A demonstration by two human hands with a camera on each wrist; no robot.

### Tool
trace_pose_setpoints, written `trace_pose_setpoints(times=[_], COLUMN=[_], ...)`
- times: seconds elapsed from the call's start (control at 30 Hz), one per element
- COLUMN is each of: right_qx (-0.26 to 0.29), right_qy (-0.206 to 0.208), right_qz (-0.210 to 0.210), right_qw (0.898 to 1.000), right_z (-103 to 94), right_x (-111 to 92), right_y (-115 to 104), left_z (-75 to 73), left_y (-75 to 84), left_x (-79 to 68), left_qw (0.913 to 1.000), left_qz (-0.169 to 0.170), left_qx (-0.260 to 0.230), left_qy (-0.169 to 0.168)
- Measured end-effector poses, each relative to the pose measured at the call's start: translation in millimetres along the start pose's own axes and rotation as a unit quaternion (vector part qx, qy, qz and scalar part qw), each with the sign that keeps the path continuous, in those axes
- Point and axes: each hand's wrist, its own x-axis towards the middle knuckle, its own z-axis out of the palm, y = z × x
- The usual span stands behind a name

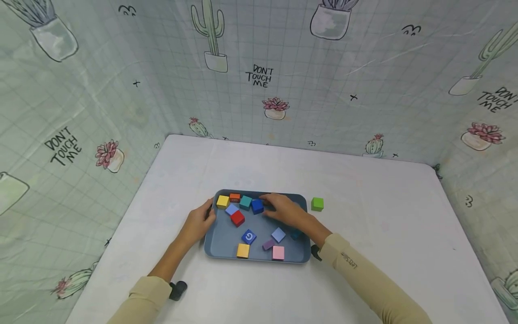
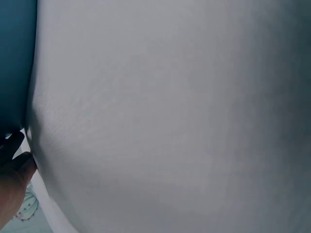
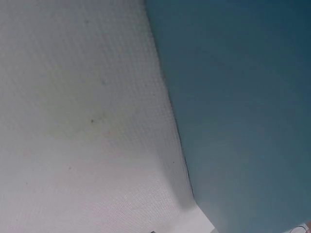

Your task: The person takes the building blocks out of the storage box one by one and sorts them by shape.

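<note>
A grey-blue tray (image 1: 259, 229) lies on the white table. My left hand (image 1: 198, 221) holds its left rim; the left wrist view shows those fingers (image 2: 19, 165) against the tray's edge. My right hand (image 1: 285, 210) reaches over the tray's right side and pinches a dark blue block (image 1: 257, 206) between fingers and thumb. Left of it sit a teal block (image 1: 245, 202), an orange-red block (image 1: 234, 197) and a yellow block (image 1: 223, 201), with a light blue block (image 1: 232, 209) and a red block (image 1: 237, 218) in front. The right wrist view shows only the tray's side (image 3: 233, 121) and tablecloth.
Toward the tray's front lie a blue block with a white mark (image 1: 248, 236), a yellow-orange block (image 1: 243, 250), a periwinkle block (image 1: 278, 234), a purple block (image 1: 268, 244) and a pink block (image 1: 278, 253). A teal block (image 1: 296, 234) is partly hidden. A green block (image 1: 317, 204) stands outside, right.
</note>
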Motion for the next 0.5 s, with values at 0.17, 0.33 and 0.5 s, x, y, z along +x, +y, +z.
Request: trace_pose_setpoints(times=[0.17, 0.33, 0.5], right_qx=[0.009, 0.019, 0.007], right_qy=[0.004, 0.0, 0.004], right_qz=[-0.006, -0.004, 0.002], right_qw=[1.0, 1.0, 1.0], right_z=[-0.2, 2.3, 5.1], right_x=[0.8, 2.1, 3.9], right_y=[-0.7, -0.6, -3.6], left_z=[-1.2, -0.1, 1.7], left_y=[1.4, 0.1, -0.9], left_x=[-1.0, -1.0, -1.2], left_qw=[1.0, 1.0, 1.0], left_qz=[-0.003, 0.002, 0.004], left_qx=[-0.002, 0.0, 0.006], left_qy=[-0.002, 0.003, 0.005])
